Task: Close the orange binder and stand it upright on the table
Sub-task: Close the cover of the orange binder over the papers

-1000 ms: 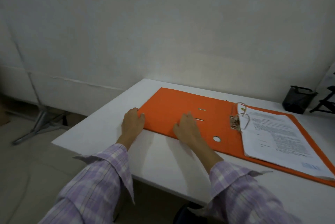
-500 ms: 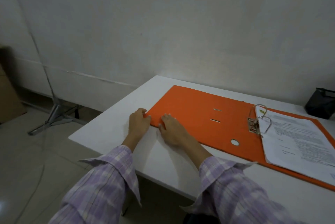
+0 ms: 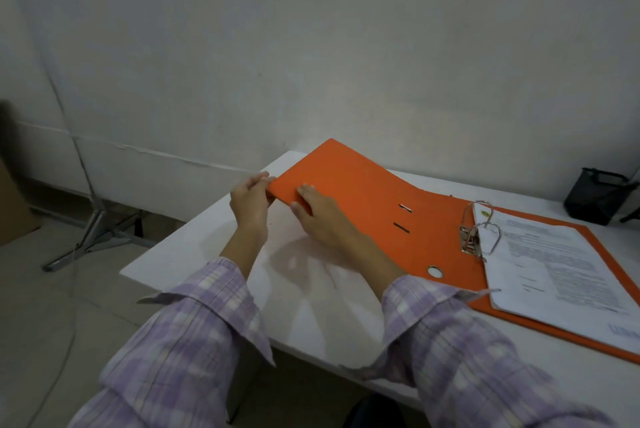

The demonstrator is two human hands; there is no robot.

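An orange binder [image 3: 367,199] lies open on the white table [image 3: 304,310]. Its left cover is raised off the tabletop at the near left corner. My left hand [image 3: 247,201] pinches that corner from the outside. My right hand [image 3: 320,213] holds the cover's near edge a little to the right, fingers on top. A stack of printed papers [image 3: 561,268] rests on the right half, threaded on the metal rings [image 3: 479,233], which stand upright in the middle.
A black mesh pen holder [image 3: 597,195] stands at the back right of the table. A plain wall runs behind. Left of the table, a metal stand base [image 3: 95,237] sits on the floor. The table's left and near edges are close to my arms.
The binder's left cover, flat on the table before, has lifted at its near left corner. Both hands have risen with it and now grip the edge.
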